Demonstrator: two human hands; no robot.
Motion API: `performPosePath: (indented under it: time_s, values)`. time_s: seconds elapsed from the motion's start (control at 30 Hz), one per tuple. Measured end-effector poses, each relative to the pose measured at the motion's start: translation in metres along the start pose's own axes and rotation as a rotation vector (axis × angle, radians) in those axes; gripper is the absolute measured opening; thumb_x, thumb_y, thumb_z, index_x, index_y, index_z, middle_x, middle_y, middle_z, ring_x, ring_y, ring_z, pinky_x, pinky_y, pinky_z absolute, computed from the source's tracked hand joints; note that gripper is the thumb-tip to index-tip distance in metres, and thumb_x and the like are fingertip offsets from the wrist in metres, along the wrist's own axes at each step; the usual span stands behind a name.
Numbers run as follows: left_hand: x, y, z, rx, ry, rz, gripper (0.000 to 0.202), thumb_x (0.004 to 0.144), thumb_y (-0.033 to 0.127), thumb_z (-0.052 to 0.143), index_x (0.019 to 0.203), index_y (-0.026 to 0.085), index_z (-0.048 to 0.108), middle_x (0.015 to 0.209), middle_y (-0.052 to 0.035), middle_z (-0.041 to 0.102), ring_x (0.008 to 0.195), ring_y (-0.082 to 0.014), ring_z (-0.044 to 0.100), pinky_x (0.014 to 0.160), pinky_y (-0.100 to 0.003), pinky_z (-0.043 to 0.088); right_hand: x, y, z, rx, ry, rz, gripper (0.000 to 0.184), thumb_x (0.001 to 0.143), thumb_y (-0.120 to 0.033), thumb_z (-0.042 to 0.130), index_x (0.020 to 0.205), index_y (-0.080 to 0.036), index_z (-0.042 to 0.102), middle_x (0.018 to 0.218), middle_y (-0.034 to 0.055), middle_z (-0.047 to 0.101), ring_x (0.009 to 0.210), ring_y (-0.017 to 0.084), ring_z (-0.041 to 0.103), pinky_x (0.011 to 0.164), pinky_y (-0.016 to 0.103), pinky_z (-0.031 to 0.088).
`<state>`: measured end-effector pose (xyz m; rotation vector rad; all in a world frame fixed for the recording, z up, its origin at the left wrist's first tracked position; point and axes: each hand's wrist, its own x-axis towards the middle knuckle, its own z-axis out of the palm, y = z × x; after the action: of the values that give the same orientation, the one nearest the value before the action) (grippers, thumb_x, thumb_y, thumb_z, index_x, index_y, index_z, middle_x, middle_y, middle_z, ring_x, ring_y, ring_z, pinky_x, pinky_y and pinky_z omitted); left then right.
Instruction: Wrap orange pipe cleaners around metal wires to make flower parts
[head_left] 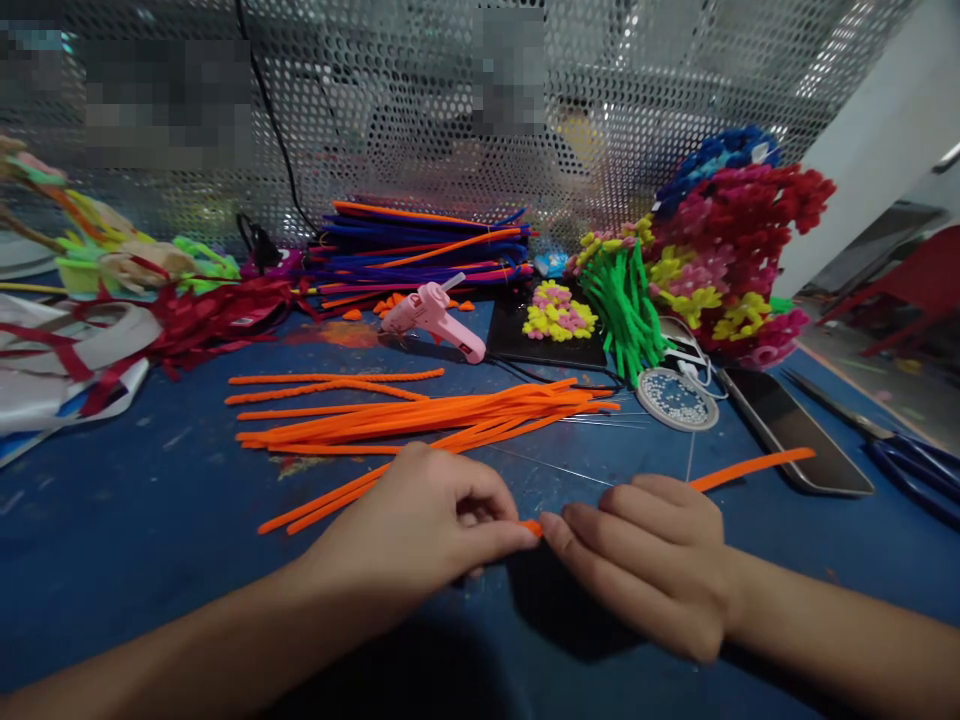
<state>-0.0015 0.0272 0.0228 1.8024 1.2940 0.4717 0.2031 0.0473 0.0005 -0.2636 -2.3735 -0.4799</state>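
Note:
An orange pipe cleaner is stretched between both hands over the near part of the table. My left hand pinches its end between thumb and forefinger. Close beside that pinch, my right hand has its fingers wrapped round the same pipe cleaner, whose free length sticks out past the knuckles to the right. Just beyond my left hand lies a loose bundle of orange pipe cleaners. Two of the strands behind it look twisted. A thin straight wire lies beyond the hands.
A pink glue gun rests behind the bundle. Right of it are small yellow and pink flowers, green stems and a round dish of beads. A phone and scissors lie at right, red ribbon at left.

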Motion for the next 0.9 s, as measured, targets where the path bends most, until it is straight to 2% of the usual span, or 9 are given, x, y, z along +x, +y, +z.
performPosePath:
  time_s: [0.13, 0.23, 0.37, 0.43, 0.57, 0.67, 0.77, 0.83, 0.9]
  values:
    - [-0.001, -0.001, -0.002, -0.303, -0.169, -0.286, 0.028, 0.071, 0.043, 0.063, 0.067, 0.016, 0.068, 0.044, 0.0015, 0.057, 0.034, -0.0073, 0.045, 0.033, -0.014, 0.031, -0.001, -0.001, -0.006, -0.093, 0.019, -0.116, 0.009, 0.079, -0.02, 0.061, 0.083, -0.017, 0.068, 0.075, 0.0009, 0.068, 0.052, 0.009, 0.052, 0.038, 0.027, 0.029]
    - [0.001, -0.001, -0.002, -0.482, -0.231, -0.335, 0.026, 0.07, 0.04, 0.065, 0.066, 0.015, 0.067, 0.048, 0.0007, 0.059, 0.035, -0.0061, 0.044, 0.033, -0.014, 0.031, -0.004, -0.001, -0.008, -0.139, 0.018, -0.156, 0.011, 0.077, -0.021, 0.064, 0.086, -0.018, 0.069, 0.078, 0.0017, 0.069, 0.054, 0.01, 0.053, 0.039, 0.027, 0.029]
    - [0.003, 0.001, -0.001, -0.583, -0.191, -0.356, 0.02, 0.072, 0.036, 0.064, 0.076, 0.017, 0.065, 0.047, 0.003, 0.057, 0.033, -0.0046, 0.039, 0.034, -0.014, 0.029, -0.003, -0.002, -0.005, -0.07, 0.018, -0.091, 0.009, 0.08, -0.019, 0.06, 0.081, -0.017, 0.068, 0.073, 0.0014, 0.069, 0.051, 0.009, 0.051, 0.04, 0.027, 0.028]
    - [0.003, 0.0, 0.0, -0.444, -0.113, -0.248, 0.017, 0.075, 0.034, 0.06, 0.076, 0.018, 0.063, 0.05, 0.0019, 0.059, 0.037, -0.0065, 0.043, 0.037, -0.016, 0.032, -0.001, -0.004, -0.002, 0.064, 0.001, 0.073, 0.011, 0.082, -0.015, 0.056, 0.08, -0.016, 0.067, 0.067, 0.0007, 0.067, 0.049, 0.009, 0.049, 0.041, 0.027, 0.028]
    - [-0.003, -0.011, -0.002, 0.013, 0.066, 0.242, 0.011, 0.074, 0.03, 0.059, 0.079, 0.023, 0.066, 0.072, -0.0037, 0.068, 0.064, -0.0146, 0.059, 0.057, -0.022, 0.043, 0.002, -0.01, 0.003, 0.573, -0.118, 0.6, 0.014, 0.086, -0.016, 0.052, 0.08, -0.017, 0.064, 0.064, -0.0003, 0.062, 0.057, 0.008, 0.055, 0.049, 0.02, 0.039]
    - [-0.005, -0.013, -0.002, 0.152, 0.096, 0.396, 0.012, 0.074, 0.028, 0.057, 0.081, 0.026, 0.066, 0.077, -0.0039, 0.069, 0.07, -0.0166, 0.061, 0.064, -0.024, 0.044, 0.003, -0.013, 0.002, 0.711, -0.155, 0.723, 0.012, 0.085, -0.017, 0.053, 0.08, -0.017, 0.064, 0.065, -0.0006, 0.061, 0.059, 0.008, 0.055, 0.052, 0.018, 0.04]
    - [-0.001, -0.005, 0.001, 0.021, 0.088, 0.178, 0.015, 0.078, 0.031, 0.053, 0.08, 0.021, 0.064, 0.072, -0.0039, 0.068, 0.066, -0.016, 0.062, 0.059, -0.024, 0.046, -0.001, -0.012, 0.002, 0.438, -0.081, 0.532, 0.012, 0.084, -0.014, 0.052, 0.081, -0.016, 0.064, 0.063, 0.0008, 0.061, 0.056, 0.009, 0.05, 0.05, 0.022, 0.035]
    - [0.003, 0.001, 0.001, -0.214, -0.045, -0.075, 0.018, 0.077, 0.035, 0.056, 0.078, 0.018, 0.062, 0.061, -0.0016, 0.065, 0.055, -0.0141, 0.061, 0.051, -0.021, 0.046, -0.004, -0.01, 0.002, 0.222, -0.043, 0.346, 0.011, 0.082, -0.012, 0.054, 0.084, -0.015, 0.064, 0.063, 0.0009, 0.061, 0.053, 0.01, 0.046, 0.048, 0.025, 0.029]
    - [0.006, 0.005, 0.001, -0.389, -0.17, -0.241, 0.022, 0.073, 0.037, 0.061, 0.078, 0.016, 0.06, 0.055, 0.0002, 0.062, 0.05, -0.0129, 0.06, 0.047, -0.02, 0.046, -0.007, -0.009, 0.003, 0.098, -0.033, 0.209, 0.011, 0.081, -0.013, 0.055, 0.088, -0.014, 0.064, 0.062, 0.0002, 0.062, 0.051, 0.01, 0.044, 0.046, 0.027, 0.026]
